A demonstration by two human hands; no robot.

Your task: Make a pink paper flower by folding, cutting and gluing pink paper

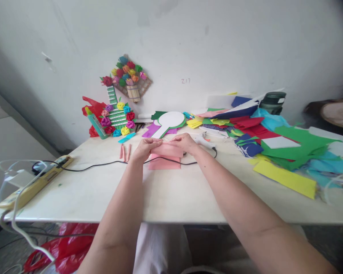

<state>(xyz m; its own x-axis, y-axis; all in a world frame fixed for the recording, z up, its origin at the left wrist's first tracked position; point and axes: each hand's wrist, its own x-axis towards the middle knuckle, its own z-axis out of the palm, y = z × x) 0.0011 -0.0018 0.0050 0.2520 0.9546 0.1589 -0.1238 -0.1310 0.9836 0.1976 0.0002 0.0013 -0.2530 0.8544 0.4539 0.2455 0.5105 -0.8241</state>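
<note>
Both hands pinch the top edge of a pink paper sheet (167,150), held just above the table. My left hand (146,147) has the sheet's left end, and my right hand (185,143) has it farther right. Beneath it, more pink paper (164,163) lies flat, crossed by a black cord. Several pink rolled paper pieces (125,152) rest to the left of my left hand. A white glue gun (204,142) lies just beyond my right hand. Behind the hands is a white round-headed cutout with a green border (170,119).
Colourful paper sheets (297,142) are piled on the right, with a yellow strip (284,178) in front. A paper-flower guitar shape (118,116) and a green glue bottle (96,123) stand at the back left. A yellow power strip (36,182) with cables lies at the left edge.
</note>
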